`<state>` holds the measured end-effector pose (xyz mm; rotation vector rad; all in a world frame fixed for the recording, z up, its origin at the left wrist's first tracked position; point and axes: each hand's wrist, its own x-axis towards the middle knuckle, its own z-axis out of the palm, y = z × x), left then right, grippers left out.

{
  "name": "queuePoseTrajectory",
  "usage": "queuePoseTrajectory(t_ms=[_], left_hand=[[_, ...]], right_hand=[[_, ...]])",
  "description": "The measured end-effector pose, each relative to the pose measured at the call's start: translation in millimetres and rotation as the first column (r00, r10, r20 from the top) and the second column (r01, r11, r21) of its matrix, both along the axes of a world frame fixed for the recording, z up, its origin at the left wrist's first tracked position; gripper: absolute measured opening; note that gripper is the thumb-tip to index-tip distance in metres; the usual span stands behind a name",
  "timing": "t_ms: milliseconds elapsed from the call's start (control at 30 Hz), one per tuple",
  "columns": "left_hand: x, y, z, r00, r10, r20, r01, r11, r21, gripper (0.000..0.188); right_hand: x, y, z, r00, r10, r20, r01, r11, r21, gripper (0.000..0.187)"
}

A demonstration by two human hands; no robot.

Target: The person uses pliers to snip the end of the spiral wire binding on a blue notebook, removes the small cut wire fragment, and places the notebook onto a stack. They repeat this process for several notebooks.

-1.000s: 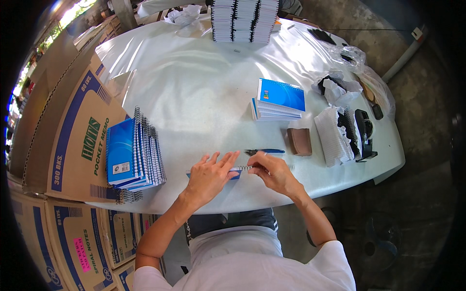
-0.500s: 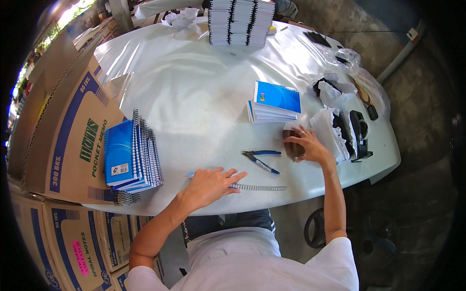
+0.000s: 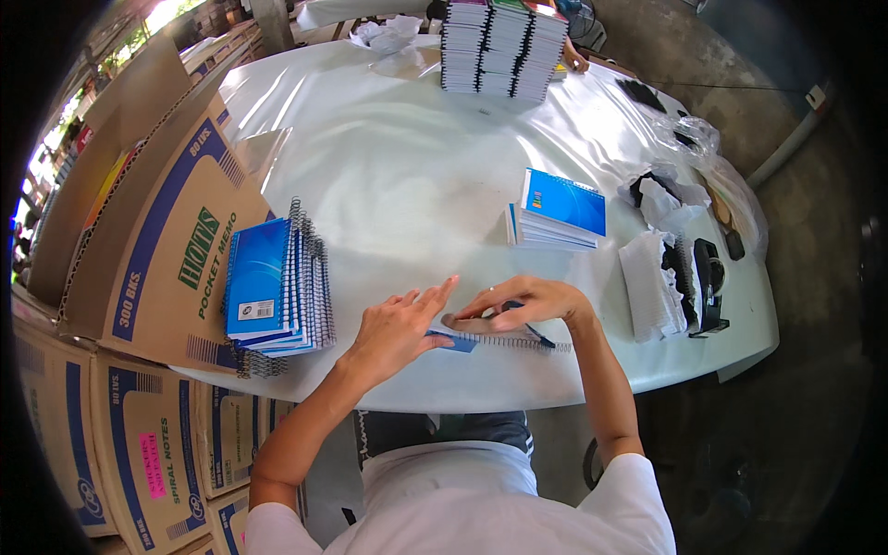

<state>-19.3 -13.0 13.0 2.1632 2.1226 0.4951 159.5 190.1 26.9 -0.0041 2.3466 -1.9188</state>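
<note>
My left hand [image 3: 393, 328] and right hand [image 3: 523, 303] are bare, with no gloves, rings or watch that I can make out. Both forearms are uncovered right up past the elbows. I wear a plain white short-sleeved cotton T-shirt [image 3: 462, 504], its sleeves ending on my upper arms. Below the shirt's collar edge, dark grey trousers [image 3: 444, 433] cover my lap.

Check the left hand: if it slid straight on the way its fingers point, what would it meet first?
The left hand points up and to the right, so it would probably meet the blue notepad stack first; bare table lies between.
</note>
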Motion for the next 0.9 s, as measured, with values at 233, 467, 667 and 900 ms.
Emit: queuePoseTrajectory(t_ms=[233,467,667,900], left_hand=[[-5,-2,-5,1.0,0.004,-0.02,-0.004,0.999,0.033,0.089],[-9,-8,1,0.997,0.069,0.024,-0.068,0.997,-0.019,0.092],[-16,-11,-8,0.973,0.1,0.21,-0.119,0.99,0.08,0.103],[-19,-17,-43,0.756,0.089,0.649,-0.25,0.955,0.159,0.116]], right_hand=[[-8,-7,-9,0.997,-0.069,0.046,0.064,0.992,0.108,0.062],[-23,-20,4,0.972,-0.126,0.197,0.089,0.978,0.186,0.084],[-26,-17,-6,0.992,-0.097,0.082,0.091,0.993,0.074,0.079],[-33,-24,-7,0.972,-0.172,0.161,0.119,0.948,0.294,0.049]])
